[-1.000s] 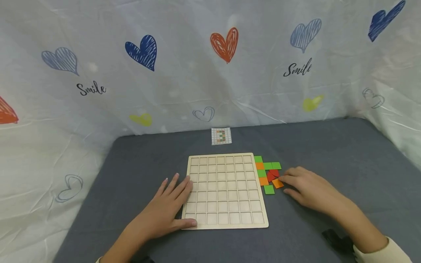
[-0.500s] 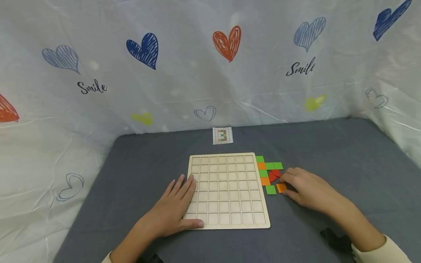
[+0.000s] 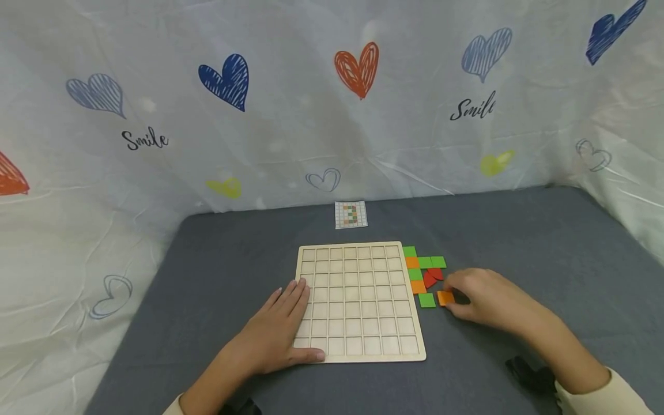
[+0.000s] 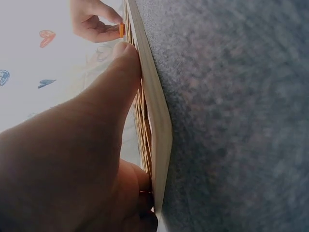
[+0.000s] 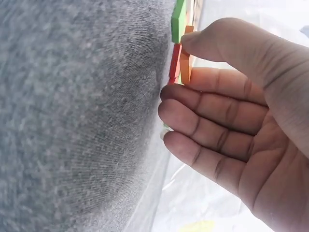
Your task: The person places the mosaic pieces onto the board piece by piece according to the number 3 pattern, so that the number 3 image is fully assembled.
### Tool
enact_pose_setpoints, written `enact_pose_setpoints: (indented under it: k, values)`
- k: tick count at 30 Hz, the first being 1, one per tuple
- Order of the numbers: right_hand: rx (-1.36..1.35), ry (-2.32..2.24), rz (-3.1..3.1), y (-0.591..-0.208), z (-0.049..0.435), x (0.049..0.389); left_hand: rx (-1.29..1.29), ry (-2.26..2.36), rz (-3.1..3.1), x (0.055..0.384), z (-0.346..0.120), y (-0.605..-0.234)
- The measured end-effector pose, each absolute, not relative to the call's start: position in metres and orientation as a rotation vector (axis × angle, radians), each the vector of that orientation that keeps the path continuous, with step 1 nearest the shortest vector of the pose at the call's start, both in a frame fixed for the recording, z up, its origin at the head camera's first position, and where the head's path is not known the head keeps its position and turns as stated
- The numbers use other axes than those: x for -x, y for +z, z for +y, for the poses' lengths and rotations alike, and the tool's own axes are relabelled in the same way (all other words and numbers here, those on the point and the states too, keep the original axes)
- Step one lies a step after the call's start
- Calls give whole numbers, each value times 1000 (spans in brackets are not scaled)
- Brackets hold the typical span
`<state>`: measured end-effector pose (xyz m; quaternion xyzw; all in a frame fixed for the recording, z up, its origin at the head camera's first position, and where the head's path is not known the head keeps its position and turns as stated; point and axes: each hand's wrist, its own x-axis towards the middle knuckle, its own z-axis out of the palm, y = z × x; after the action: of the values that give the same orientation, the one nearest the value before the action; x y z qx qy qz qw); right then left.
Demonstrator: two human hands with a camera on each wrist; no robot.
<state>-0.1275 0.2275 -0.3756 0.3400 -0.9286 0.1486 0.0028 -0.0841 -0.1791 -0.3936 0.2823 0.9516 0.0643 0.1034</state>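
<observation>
My left hand (image 3: 272, 337) lies with straight fingers over the left edge of a wooden grid board (image 3: 358, 294); its thumb rests on the front rim. To the right of the board my right hand (image 3: 487, 297) pinches an orange square tile (image 3: 445, 298) between thumb and index finger. The right wrist view shows that same orange tile (image 5: 185, 67) on edge, with the other fingers loosely bent beside it. Just left of it lies a green tile (image 3: 427, 300), and red pieces (image 3: 430, 279) lie behind it.
Along the board's right edge runs a column of green and orange tiles (image 3: 415, 274), with two more green tiles (image 3: 432, 262) beside it. A small printed pattern card (image 3: 351, 215) lies behind the board on the grey cloth (image 3: 249, 248). A white curtain with hearts (image 3: 280, 132) hangs behind.
The orange tile has slid away from the red pieces, toward the near right, and its edge now tilts up in my right hand's pinch. My left hand has shifted slightly further onto the board.
</observation>
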Motion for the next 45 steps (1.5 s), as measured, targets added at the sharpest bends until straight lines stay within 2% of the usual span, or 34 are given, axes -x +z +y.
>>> enact_pose_setpoints:
  k: [30, 45]
  values:
    - [-1054, 462, -2835, -358, 185, 141, -810, 197, 2778, 85, -176, -388]
    - [-1097, 474, -2857, -346, 157, 161, -802, 241, 2767, 86, -175, -384]
